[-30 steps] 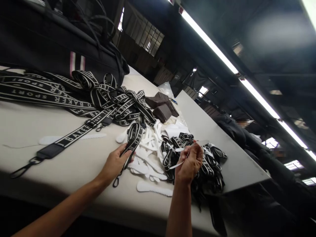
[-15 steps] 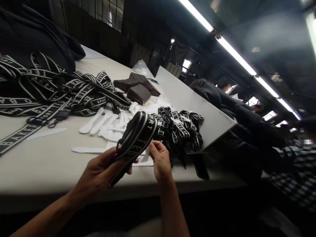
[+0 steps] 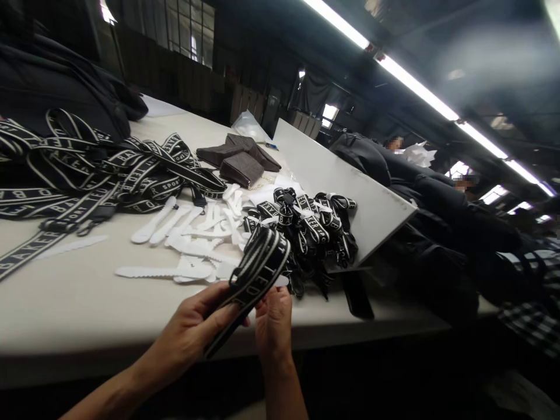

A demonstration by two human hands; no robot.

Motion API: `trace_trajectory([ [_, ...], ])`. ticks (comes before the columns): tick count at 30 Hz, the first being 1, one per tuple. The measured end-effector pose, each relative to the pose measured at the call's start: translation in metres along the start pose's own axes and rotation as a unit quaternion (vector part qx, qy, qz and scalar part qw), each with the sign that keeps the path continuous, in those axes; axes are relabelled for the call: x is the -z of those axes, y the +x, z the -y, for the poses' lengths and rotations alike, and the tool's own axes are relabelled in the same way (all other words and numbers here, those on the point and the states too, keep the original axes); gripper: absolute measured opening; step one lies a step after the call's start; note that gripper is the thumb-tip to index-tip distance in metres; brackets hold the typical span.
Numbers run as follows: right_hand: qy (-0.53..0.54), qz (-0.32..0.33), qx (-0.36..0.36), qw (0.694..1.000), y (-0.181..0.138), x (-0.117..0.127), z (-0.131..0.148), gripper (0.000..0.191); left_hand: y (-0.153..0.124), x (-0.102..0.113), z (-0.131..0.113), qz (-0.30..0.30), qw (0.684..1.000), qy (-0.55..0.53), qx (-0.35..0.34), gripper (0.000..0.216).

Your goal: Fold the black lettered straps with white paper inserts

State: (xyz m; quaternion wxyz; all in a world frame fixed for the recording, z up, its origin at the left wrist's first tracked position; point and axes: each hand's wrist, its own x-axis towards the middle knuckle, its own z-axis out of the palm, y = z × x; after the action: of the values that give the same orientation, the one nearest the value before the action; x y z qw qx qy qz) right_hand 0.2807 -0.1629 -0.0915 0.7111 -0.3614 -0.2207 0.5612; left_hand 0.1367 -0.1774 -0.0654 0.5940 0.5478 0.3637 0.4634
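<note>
My left hand [image 3: 199, 326] is closed around a folded black webbing strap [image 3: 265, 259] with white lettering and pale edge stripes. A small dark ring shows on the strap near the fingers. Behind the strap's lower right side, my right hand [image 3: 275, 326] is closed in a pinch, its fingertips partly hidden. The rounded end of a white strip [image 3: 281, 281] sticks out above those fingers. Loose white strips [image 3: 161, 272], some with a toothed edge, lie on the table just beyond my hands. Several strap bundles [image 3: 312, 224] are heaped to the right of them.
A tangle of long straps with clips [image 3: 149, 172] covers the table [image 3: 65, 315] at left, beside dark bags [image 3: 56, 87]. Brown pouches [image 3: 242, 166] and a clear plastic bag [image 3: 249, 125] lie farther back. A pale slanted board [image 3: 341, 181] and piled black bags [image 3: 420, 192] stand at right.
Both hands and the folded strap have moved lower and nearer to me. My right hand has come away from the white strips, with one strip's end now showing at its fingers.
</note>
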Motion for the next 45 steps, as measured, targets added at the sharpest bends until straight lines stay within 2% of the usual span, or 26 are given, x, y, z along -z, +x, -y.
trace_trajectory([
  [4, 0.019, -0.038, -0.048, 0.998, -0.018, 0.015, -0.020, 0.041, 0.001, -0.009, 0.020, 0.048, 0.996, -0.055, 0.057, 0.038],
  [8, 0.007, -0.056, -0.058, 0.997, -0.029, 0.031, -0.038, 0.034, -0.006, -0.009, 0.040, 0.032, 0.975, -0.160, 0.150, 0.051],
  [10, 0.009, -0.046, -0.071, 0.996, -0.034, 0.036, -0.042, 0.032, -0.011, -0.006, 0.048, 0.020, 0.967, -0.189, 0.172, 0.061],
  [12, 0.007, -0.024, -0.070, 0.997, -0.042, 0.039, -0.045, 0.029, -0.015, -0.002, 0.053, 0.016, 0.964, -0.196, 0.177, 0.062],
  [14, -0.030, -0.002, -0.043, 0.999, -0.049, 0.042, -0.047, 0.025, -0.018, 0.003, 0.056, 0.011, 0.967, -0.187, 0.173, 0.055],
  [16, -0.121, -0.002, 0.007, 0.993, -0.056, 0.047, -0.050, 0.023, -0.020, 0.007, 0.057, 0.000, 0.973, -0.162, 0.166, 0.051],
  [20, -0.326, -0.055, 0.138, 0.934, -0.063, 0.055, -0.056, 0.021, -0.028, 0.016, 0.059, -0.033, 0.985, -0.082, 0.151, 0.061],
  [22, -0.364, -0.065, 0.152, 0.917, -0.064, 0.056, -0.057, 0.019, -0.034, 0.021, 0.059, -0.024, 0.989, -0.042, 0.138, 0.061],
  [25, -0.337, -0.042, 0.083, 0.937, -0.066, 0.053, -0.053, 0.021, -0.042, 0.029, 0.058, -0.003, 0.993, 0.025, 0.117, 0.050],
  [29, -0.206, 0.026, -0.045, 0.977, -0.071, 0.047, -0.045, 0.027, -0.047, 0.038, 0.053, -0.011, 0.991, 0.064, 0.116, 0.041],
  [32, -0.157, 0.078, -0.095, 0.980, -0.077, 0.045, -0.041, 0.044, -0.046, 0.042, 0.049, -0.011, 0.992, 0.063, 0.111, 0.041],
  [34, -0.190, 0.111, -0.087, 0.972, -0.078, 0.044, -0.038, 0.046, -0.045, 0.044, 0.048, -0.005, 0.992, 0.060, 0.107, 0.043],
  [36, -0.289, 0.145, -0.009, 0.946, -0.077, 0.045, -0.036, 0.033, -0.044, 0.044, 0.049, -0.004, 0.993, 0.065, 0.103, 0.044],
  [37, -0.352, 0.163, 0.053, 0.920, -0.075, 0.045, -0.034, 0.025, -0.044, 0.044, 0.050, -0.007, 0.993, 0.068, 0.100, 0.045],
  [39, -0.460, 0.185, 0.193, 0.847, -0.069, 0.043, -0.030, 0.022, -0.045, 0.044, 0.053, -0.017, 0.992, 0.079, 0.097, 0.046],
  [41, -0.520, 0.182, 0.309, 0.775, -0.064, 0.040, -0.025, 0.026, -0.045, 0.045, 0.057, -0.025, 0.990, 0.094, 0.098, 0.048],
  [43, -0.557, 0.178, 0.378, 0.718, -0.059, 0.033, -0.021, 0.029, -0.044, 0.048, 0.060, -0.014, 0.989, 0.101, 0.107, 0.048],
  [45, -0.586, 0.207, 0.396, 0.675, -0.054, 0.025, -0.019, 0.033, -0.044, 0.052, 0.061, 0.003, 0.988, 0.115, 0.103, 0.046],
])
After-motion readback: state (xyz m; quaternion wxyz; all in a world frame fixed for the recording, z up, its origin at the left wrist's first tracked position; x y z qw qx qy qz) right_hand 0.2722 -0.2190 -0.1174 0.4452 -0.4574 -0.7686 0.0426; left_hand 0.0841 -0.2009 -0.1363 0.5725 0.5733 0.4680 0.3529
